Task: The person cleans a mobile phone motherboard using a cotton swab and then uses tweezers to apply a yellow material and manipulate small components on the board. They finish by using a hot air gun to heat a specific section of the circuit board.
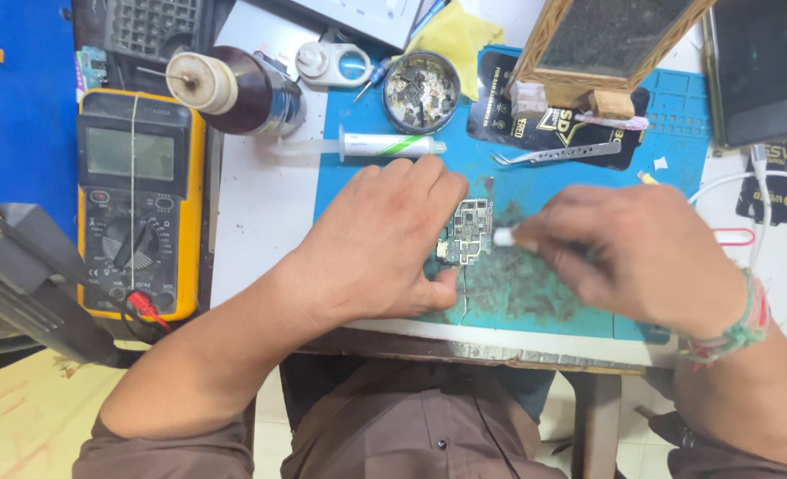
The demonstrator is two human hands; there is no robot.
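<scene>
circuit board lies flat on the blue mat, near the front edge of the table, right between the two hands. it is small and thin, with lots of tiny metal bits on top.

left hand rests palm down on the mat. its fingers are spread a little and lie flat, and the fingertips and the thumb touch the left side of the board to keep it in place. it is pressing, not gripping.

right hand is blurry. its fingers are pinched tight around a small tool with a white tip, and that tip touches the right edge of the board.

i think the board is very light and stiff, so it can slide on the mat if nothing holds it. it looks easy to break, because the little parts on top could snap off or scratch. the best place to hold it is by the bare edges, with soft fingertips, not on the top.

nearby lie tweezers, a syringe, a round tin of scrap bits, a brown bottle and a yellow meter.
</scene>
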